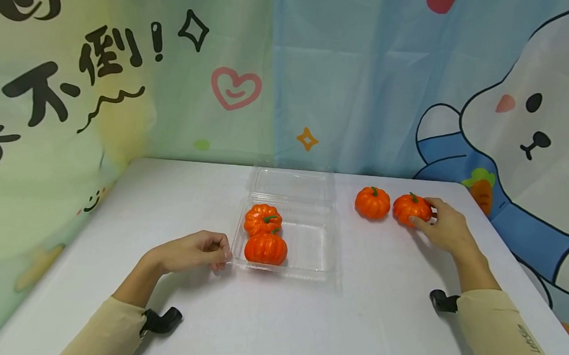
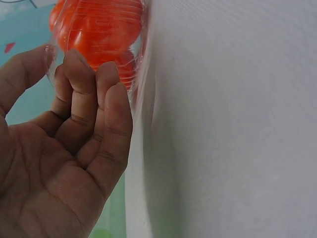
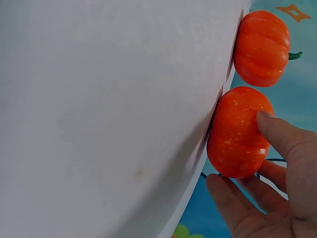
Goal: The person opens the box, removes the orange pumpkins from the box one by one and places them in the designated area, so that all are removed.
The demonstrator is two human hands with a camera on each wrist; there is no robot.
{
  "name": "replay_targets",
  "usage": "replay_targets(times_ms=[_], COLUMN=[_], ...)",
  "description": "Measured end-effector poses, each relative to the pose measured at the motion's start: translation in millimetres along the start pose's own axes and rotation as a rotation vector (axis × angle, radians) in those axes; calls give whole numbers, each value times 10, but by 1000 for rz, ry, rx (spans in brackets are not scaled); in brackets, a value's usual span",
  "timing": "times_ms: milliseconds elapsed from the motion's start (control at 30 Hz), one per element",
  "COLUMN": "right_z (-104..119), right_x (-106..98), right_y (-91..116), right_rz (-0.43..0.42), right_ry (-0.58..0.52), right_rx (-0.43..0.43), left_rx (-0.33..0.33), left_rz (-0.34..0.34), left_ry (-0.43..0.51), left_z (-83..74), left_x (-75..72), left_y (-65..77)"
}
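Observation:
With thumb and fingers, my left hand pinches the left rim of a clear plastic clamshell box, whose lid is folded back behind it. Two small orange pumpkins, one at the back and one in front, sit in the left half of the box. At the right, my right hand grips another orange pumpkin on the table, its thumb on the near side and its fingers round the right. In the right wrist view the thumb presses the speckled skin of that pumpkin.
Just left of the gripped pumpkin stands one more orange pumpkin with a green stem. A white table lies under everything, and a printed cloth backdrop hangs behind its far edge.

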State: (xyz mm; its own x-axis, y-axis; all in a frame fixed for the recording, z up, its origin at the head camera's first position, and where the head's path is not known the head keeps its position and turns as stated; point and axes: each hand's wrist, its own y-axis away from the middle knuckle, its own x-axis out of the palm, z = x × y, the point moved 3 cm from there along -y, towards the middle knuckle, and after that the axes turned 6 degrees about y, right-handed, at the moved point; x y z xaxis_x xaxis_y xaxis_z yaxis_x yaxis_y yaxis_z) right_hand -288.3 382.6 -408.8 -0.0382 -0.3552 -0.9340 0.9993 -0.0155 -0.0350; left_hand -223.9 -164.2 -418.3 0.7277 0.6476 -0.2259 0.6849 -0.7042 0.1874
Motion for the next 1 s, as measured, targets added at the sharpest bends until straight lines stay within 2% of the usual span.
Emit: replay_targets(times_ms=[467,567,800,1000], right_z=[10,47,254,490], right_x=[-6,-17,-56,-60], right_y=[4,-6,9,65], right_rz=[16,-18,-168,-223], right_ry=[15,34,28,-9], right_rx=[84,63,-57,-112], left_rx=[-6,-4,2,15], left_rz=[4,6,6,3], left_ry=[-11,-4,-3,-12], left_z=[13,11,20,14], left_x=[2,-2,-7,-11], left_y=[-21,-16,-6,10])
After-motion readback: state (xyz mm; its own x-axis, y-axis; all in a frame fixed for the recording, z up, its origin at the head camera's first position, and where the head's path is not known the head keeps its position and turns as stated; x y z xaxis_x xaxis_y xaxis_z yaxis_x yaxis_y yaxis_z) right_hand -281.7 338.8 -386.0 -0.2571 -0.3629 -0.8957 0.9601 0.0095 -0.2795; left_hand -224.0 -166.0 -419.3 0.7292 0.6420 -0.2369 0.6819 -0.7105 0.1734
